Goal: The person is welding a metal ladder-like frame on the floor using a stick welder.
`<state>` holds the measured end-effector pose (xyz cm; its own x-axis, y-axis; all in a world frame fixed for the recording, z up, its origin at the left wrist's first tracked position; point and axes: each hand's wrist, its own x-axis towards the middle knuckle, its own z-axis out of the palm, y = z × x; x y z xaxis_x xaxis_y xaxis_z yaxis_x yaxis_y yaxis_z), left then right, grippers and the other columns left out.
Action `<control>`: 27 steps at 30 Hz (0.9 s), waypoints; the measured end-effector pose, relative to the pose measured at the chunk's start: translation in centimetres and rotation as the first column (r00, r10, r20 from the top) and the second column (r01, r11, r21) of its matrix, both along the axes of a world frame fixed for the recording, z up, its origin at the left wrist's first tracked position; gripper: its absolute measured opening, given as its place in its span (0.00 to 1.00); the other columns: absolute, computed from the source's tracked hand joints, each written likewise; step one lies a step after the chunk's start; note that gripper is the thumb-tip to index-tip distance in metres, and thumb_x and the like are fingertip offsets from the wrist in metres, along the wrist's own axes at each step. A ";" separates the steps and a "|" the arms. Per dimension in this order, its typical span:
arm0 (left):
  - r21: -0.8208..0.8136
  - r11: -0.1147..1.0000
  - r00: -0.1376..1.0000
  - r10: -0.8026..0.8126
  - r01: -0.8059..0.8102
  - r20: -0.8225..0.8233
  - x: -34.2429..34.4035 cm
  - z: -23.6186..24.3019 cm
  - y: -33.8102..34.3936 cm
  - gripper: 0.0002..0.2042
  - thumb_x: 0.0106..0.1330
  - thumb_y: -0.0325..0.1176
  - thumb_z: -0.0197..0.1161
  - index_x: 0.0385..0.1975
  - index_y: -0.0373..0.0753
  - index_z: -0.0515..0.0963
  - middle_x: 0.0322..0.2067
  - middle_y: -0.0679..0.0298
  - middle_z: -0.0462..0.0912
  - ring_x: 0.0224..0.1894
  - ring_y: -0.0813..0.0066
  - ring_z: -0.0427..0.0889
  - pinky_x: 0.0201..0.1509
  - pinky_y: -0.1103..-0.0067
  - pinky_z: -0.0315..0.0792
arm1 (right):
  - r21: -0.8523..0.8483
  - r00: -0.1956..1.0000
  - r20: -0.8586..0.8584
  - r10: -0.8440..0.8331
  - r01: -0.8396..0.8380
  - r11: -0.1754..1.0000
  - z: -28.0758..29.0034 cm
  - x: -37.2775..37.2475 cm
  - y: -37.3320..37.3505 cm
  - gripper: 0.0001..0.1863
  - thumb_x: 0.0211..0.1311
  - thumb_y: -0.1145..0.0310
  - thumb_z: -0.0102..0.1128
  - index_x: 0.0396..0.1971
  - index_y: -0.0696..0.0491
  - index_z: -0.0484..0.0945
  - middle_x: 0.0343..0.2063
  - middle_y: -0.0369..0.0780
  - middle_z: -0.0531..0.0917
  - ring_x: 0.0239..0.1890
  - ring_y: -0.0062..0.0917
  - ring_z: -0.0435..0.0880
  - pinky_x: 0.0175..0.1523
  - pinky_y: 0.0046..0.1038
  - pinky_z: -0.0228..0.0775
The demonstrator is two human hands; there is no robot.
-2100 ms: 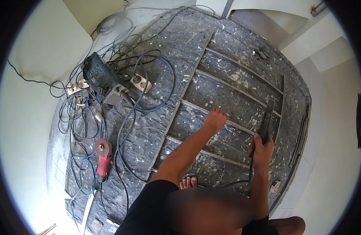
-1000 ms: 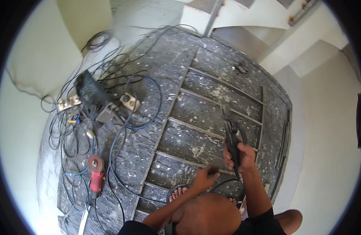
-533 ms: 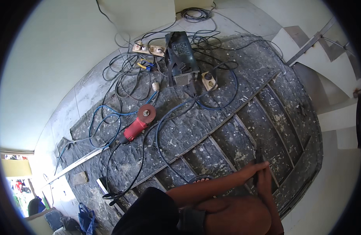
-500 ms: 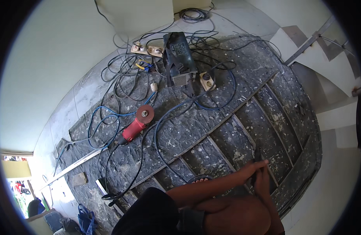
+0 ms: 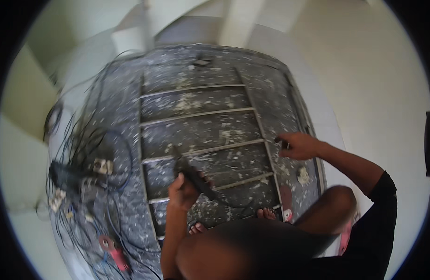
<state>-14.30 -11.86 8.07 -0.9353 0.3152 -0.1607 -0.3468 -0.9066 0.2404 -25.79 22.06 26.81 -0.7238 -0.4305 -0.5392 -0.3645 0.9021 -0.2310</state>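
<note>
The left hand [image 5: 183, 195] clenches a slim, dark tool [image 5: 197, 180], fingers above a ladder-shaped metal frame [image 5: 224, 147]; outstretched right hand [image 5: 300, 145] bent-fingered, grip unclear.

Dull metal frame [image 5: 224, 147] and matt, paint-flecked floor sheet [image 5: 205, 133]

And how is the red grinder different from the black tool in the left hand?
The red grinder is mostly red; the black tool is dark all over. The red grinder lies on the ground, while the black tool is held in the left hand. The red grinder has a round disc; the black tool shows none. Both are longish.
</note>
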 end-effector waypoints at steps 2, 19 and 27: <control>-0.144 0.987 0.998 -0.064 0.066 0.017 -1.3 0.6 0.6 0.23 0.56 0.48 0.64 0.44 0.38 0.75 0.37 0.55 0.79 0.43 0.55 0.77 0.56 0.56 0.68 | -0.066 0.971 -0.052 -0.234 0.230 0.971 1.2 2.0 5.9 0.24 0.59 0.59 0.60 0.51 0.57 0.71 0.33 0.48 0.83 0.35 0.38 0.82 0.44 0.34 0.73; -0.579 0.291 0.615 -0.607 0.762 0.504 -7.6 4.1 12.3 0.16 0.51 0.42 0.64 0.38 0.43 0.73 0.27 0.67 0.74 0.28 0.67 0.73 0.35 0.67 0.68 | -0.086 0.029 0.361 -0.932 0.996 -0.002 -15.6 44.2 17.8 0.21 0.57 0.58 0.58 0.46 0.57 0.76 0.35 0.49 0.84 0.39 0.43 0.83 0.47 0.39 0.74; -0.562 -0.149 0.367 -0.617 0.814 0.696 -11.9 0.6 11.9 0.30 0.57 0.53 0.63 0.55 0.39 0.71 0.52 0.59 0.75 0.54 0.58 0.73 0.60 0.63 0.65 | 0.051 -0.040 0.414 -0.909 0.999 -0.020 -18.1 51.3 17.5 0.18 0.56 0.55 0.59 0.38 0.54 0.81 0.32 0.49 0.83 0.37 0.43 0.83 0.44 0.38 0.74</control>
